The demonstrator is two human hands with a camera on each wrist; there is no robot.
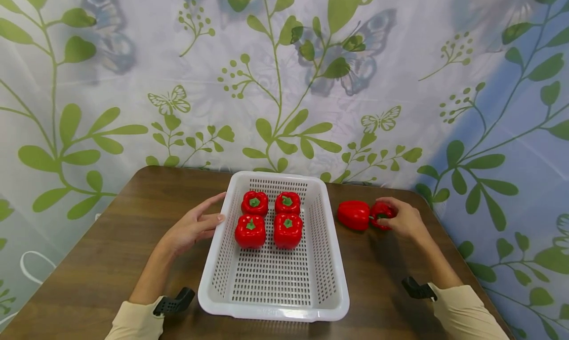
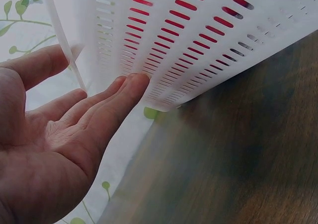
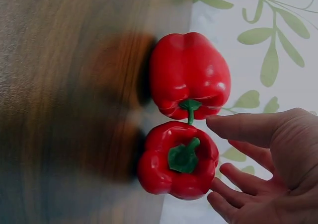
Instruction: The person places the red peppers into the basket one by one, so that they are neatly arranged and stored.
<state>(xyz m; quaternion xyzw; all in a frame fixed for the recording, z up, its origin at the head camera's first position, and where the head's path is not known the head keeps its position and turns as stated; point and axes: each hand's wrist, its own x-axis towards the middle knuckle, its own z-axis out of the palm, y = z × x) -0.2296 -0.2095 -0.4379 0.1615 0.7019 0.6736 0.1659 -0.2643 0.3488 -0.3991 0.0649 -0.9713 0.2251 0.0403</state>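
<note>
A white plastic basket point(image 1: 275, 310) with slotted walls holds several red bell peppers point(image 1: 287, 231) with green stems. My left hand point(image 1: 195, 226) is at the basket's left side, its thumb at the rim and its extended fingers by the outer wall point(image 2: 174, 50). To the right of the basket, two more red bell peppers lie on the table: one on its side point(image 1: 353, 215), the other with its stem facing the right wrist camera point(image 3: 179, 159). My right hand point(image 1: 405, 219) is at this second pepper, fingers spread along its edge and thumb near the gap between the two.
The brown wooden table point(image 1: 111, 231) ends at a hanging cloth point(image 1: 200, 83) printed with leaves and butterflies. A white cord point(image 1: 33, 261) hangs beyond the table's left edge. Black wrist mounts point(image 1: 175, 301) sit on both forearms.
</note>
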